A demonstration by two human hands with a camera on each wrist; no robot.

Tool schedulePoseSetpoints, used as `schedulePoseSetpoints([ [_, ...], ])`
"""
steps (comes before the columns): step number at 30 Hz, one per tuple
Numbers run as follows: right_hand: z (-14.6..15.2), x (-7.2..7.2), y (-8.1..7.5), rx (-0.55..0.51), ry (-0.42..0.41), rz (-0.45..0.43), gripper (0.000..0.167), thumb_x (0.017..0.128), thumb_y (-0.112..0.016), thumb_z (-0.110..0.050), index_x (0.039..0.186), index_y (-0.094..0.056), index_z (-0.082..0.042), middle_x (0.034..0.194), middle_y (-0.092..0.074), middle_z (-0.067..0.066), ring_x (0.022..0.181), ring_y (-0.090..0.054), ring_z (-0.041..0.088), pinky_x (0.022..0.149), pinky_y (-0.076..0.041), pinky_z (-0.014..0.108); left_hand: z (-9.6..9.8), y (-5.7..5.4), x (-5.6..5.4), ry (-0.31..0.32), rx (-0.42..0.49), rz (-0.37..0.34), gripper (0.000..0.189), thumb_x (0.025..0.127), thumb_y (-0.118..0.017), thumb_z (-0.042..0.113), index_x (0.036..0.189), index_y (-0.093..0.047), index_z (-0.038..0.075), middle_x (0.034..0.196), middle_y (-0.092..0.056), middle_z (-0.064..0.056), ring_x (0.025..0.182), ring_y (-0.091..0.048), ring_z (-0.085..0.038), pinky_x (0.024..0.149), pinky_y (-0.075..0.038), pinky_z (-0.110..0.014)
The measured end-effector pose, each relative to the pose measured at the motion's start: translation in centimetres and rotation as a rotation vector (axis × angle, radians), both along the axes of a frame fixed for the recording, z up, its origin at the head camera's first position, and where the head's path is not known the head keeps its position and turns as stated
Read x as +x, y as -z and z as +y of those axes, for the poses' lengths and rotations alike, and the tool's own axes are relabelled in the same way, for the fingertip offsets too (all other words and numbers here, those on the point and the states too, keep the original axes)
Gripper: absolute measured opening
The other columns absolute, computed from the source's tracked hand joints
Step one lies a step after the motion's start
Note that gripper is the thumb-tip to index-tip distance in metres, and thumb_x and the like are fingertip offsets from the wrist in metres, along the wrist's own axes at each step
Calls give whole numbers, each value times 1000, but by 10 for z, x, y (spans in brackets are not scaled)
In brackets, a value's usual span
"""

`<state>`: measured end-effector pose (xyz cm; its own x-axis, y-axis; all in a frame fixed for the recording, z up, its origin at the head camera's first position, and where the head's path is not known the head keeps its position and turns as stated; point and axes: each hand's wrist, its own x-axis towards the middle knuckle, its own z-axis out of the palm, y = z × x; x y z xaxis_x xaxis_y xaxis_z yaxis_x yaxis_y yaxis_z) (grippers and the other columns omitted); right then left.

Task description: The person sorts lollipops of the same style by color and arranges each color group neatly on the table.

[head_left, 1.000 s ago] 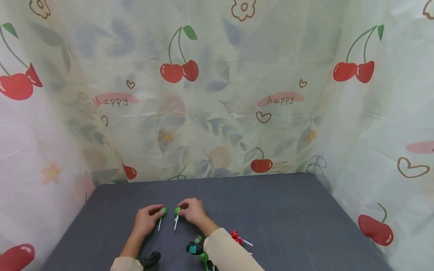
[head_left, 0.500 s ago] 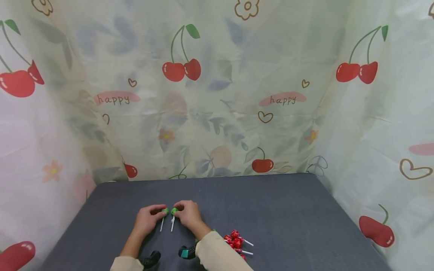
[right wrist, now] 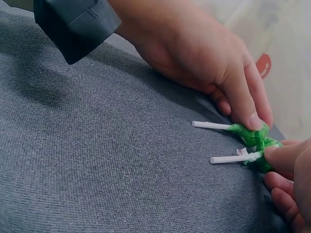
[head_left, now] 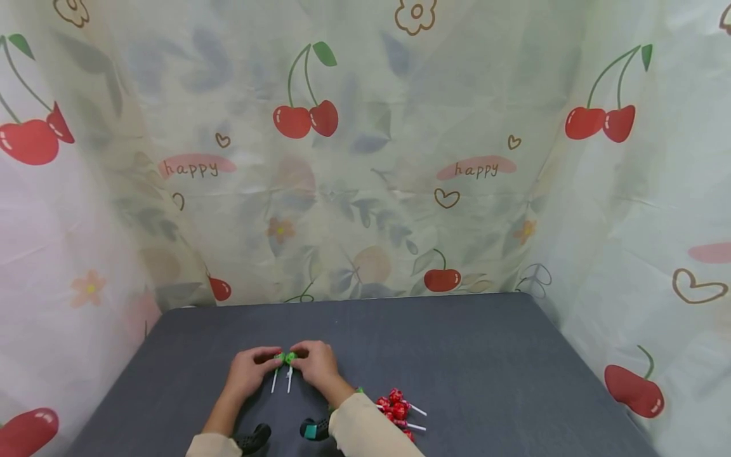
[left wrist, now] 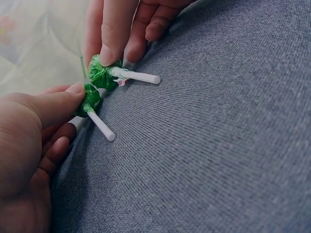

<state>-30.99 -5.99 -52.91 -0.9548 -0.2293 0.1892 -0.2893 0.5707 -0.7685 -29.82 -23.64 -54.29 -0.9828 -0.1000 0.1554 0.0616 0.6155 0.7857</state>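
Observation:
Two green-wrapped lollipops with white sticks lie side by side on the dark table, heads together, sticks pointing toward me. My left hand (head_left: 247,373) pinches the head of the left lollipop (left wrist: 91,99) between thumb and fingers. The right lollipop (right wrist: 265,156), which has a small pale tag at its neck, is pinched at the head by my right hand (head_left: 318,368). In the right wrist view the two green heads appear to touch. The fingers partly cover both heads.
Several red lollipops (head_left: 399,410) lie in a pile beside my right forearm, partly hidden by the sleeve. A bit of green shows behind that arm. Black wrist devices (head_left: 315,429) sit on both wrists. A printed curtain (head_left: 365,158) surrounds the grey table (head_left: 457,355).
My right hand has moved left with its lollipop, and my left hand slightly right, closing the gap between the two green heads. More of the red pile now shows.

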Motion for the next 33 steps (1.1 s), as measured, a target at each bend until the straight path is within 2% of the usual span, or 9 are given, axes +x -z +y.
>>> schedulePoseSetpoints([
  [5,0,1,-1,14,-3,-11,19,83,-78,-18,102,-77,-17,91,-71,-11,87,-63,8,80,-51,29,0,0,0,5,-3,-2,26,84,-77,17,109,-75,7,102,-73,-7,99,-65,-28,87,-50,-46],
  [12,4,-1,-2,-2,-38,14,24,81,-78,-12,105,-75,-11,91,-72,-4,86,-65,12,75,-51,26,0,-1,0,7,-17,-4,27,84,-78,18,109,-75,7,101,-73,-8,101,-65,-29,89,-50,-48],
  [18,7,-3,-3,-36,-69,-16,28,81,-79,-10,109,-73,-8,91,-72,-1,88,-66,15,74,-51,24,-1,-2,0,14,-23,5,27,83,-78,18,108,-76,7,102,-73,-8,103,-65,-31,91,-48,-49],
  [25,8,-2,-3,-30,-74,-9,26,79,-80,-8,105,-74,-9,88,-72,-1,84,-65,14,71,-50,23,0,-3,1,18,-16,-1,27,83,-78,19,108,-76,8,102,-73,-8,103,-65,-31,91,-48,-49],
  [28,11,-3,-6,-31,-83,-41,28,80,-79,-9,107,-73,-9,89,-71,-1,82,-64,13,70,-51,25,0,-3,1,17,-24,10,27,83,-78,18,107,-76,7,102,-73,-8,103,-65,-31,90,-49,-49],
  [33,24,-6,-18,32,-168,-71,30,83,-77,-12,112,-71,-8,90,-70,2,78,-62,11,66,-51,26,0,-4,2,21,-33,35,26,83,-78,17,107,-76,7,102,-73,-9,103,-65,-31,90,-48,-49],
])
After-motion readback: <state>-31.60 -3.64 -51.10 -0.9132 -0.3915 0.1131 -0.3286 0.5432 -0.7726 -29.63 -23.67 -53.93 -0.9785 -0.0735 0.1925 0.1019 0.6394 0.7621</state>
